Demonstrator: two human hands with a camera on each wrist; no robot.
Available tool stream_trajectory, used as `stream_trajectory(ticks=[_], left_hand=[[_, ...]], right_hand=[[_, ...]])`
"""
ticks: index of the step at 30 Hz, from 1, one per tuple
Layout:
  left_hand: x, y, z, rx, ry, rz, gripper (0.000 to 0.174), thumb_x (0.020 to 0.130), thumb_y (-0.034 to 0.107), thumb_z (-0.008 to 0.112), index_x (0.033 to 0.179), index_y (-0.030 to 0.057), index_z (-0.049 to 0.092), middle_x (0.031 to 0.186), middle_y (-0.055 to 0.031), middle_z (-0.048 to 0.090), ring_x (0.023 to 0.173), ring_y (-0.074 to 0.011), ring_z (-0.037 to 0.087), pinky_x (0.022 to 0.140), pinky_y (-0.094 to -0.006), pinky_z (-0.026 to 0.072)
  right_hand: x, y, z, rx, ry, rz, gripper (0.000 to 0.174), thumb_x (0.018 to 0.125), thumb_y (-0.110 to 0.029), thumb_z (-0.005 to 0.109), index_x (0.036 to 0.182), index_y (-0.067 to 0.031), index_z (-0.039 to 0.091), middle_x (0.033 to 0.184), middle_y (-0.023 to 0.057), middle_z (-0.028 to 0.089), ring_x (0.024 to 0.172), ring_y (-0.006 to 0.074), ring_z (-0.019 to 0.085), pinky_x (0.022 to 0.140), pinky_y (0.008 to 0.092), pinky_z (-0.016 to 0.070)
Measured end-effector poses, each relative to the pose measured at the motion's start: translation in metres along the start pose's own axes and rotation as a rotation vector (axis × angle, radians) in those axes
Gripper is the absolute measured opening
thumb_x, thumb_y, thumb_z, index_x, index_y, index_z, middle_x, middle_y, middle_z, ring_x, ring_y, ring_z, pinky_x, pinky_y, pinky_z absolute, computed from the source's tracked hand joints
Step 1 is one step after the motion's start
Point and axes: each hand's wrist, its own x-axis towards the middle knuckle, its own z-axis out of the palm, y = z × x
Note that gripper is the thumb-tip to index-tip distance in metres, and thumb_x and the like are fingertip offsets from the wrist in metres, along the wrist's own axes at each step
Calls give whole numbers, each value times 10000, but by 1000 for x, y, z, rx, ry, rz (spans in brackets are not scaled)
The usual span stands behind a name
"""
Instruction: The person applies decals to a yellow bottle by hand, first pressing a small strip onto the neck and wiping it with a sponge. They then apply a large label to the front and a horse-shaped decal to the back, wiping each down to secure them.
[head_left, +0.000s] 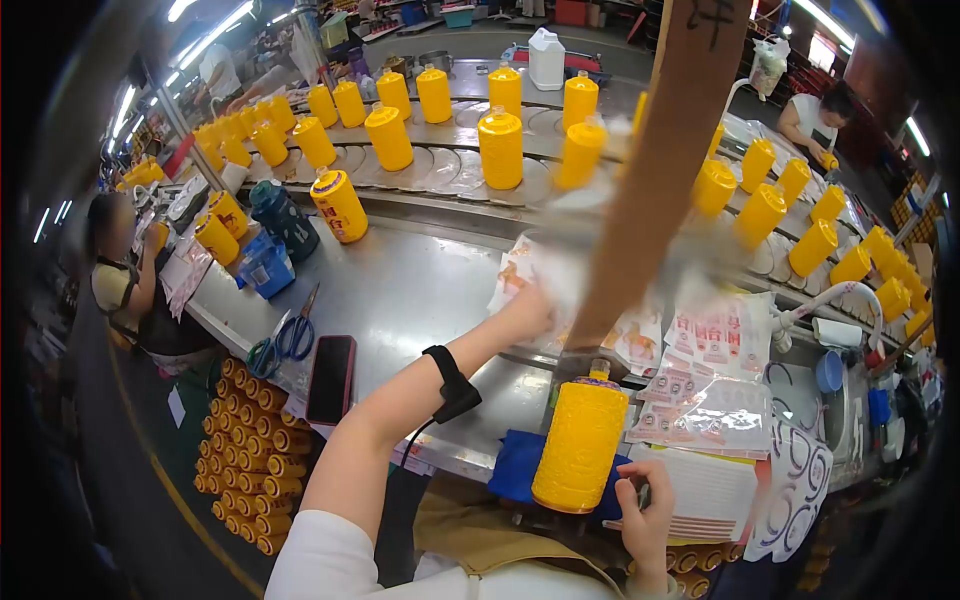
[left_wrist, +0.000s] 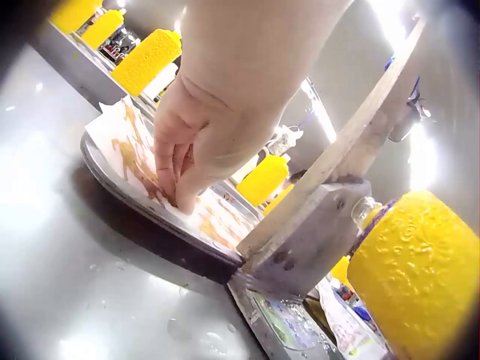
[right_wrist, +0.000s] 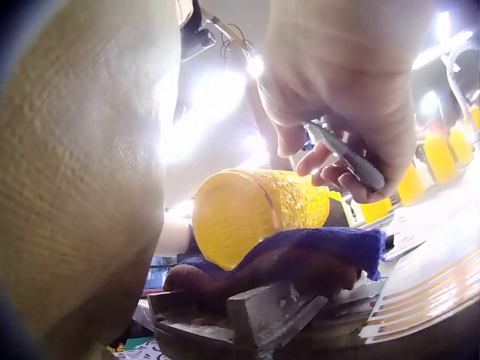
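Note:
My left hand point(head_left: 528, 312) reaches forward past the wooden post. In the left wrist view its thumb and fingertips pinch at a decal sheet point(left_wrist: 127, 146) with orange-brown pictures, lying on a rimmed tray point(left_wrist: 150, 211). In front of me a yellow embossed bottle point(head_left: 582, 440) with a clear neck lies on a blue cloth point(head_left: 515, 465), over a metal cradle point(right_wrist: 262, 311). Beside the bottle is my right hand point(head_left: 648, 508). Its fingers curl around a slim grey tool point(right_wrist: 345, 156), whose exact kind I cannot tell.
A wooden post point(head_left: 650, 180) rises between the bottle and the conveyor. Yellow bottles point(head_left: 500, 148) stand along the conveyor. Scissors point(head_left: 297, 335) and a phone point(head_left: 331, 380) lie at the left; printed sheets point(head_left: 705, 400) lie at the right. Other people sit further off at both sides.

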Motion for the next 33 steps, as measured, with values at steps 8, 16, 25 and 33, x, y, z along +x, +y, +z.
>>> stream_trajectory(ticks=[8, 16, 25, 33], left_hand=[[9, 1, -42, 90, 45, -216, 231, 701, 133, 756, 844, -16, 654, 794, -201, 696, 809, -367, 702, 709, -453, 545], [5, -8, -26, 117, -99, -135, 236, 694, 39, 786, 854, -11, 621, 847, -185, 702, 831, -387, 690, 731, -467, 545], [24, -25, -13, 181, -274, 2, 280, 716, 32, 778, 950, 27, 624, 867, -143, 705, 859, -351, 702, 709, -458, 548], [29, -40, 3, 208, -291, 100, 381, 710, -18, 749, 1073, 24, 639, 902, -154, 709, 877, -366, 701, 727, -461, 552]], right_hand=[[-5, 7, -4, 6, 6, -3, 130, 882, -48, 701, 993, -1, 654, 844, 55, 543, 723, 151, 491, 658, 292, 400], [-6, 12, 1, 0, 13, -53, 144, 866, -30, 706, 999, -2, 658, 859, 67, 563, 712, 155, 497, 652, 297, 407], [-3, 12, 0, -15, 6, -48, 155, 857, -19, 713, 1001, -4, 658, 858, 63, 567, 704, 152, 489, 650, 292, 407], [-1, 10, 0, 2, -8, 2, 157, 873, -33, 709, 1015, 1, 654, 869, 63, 574, 705, 146, 486, 649, 287, 405]])
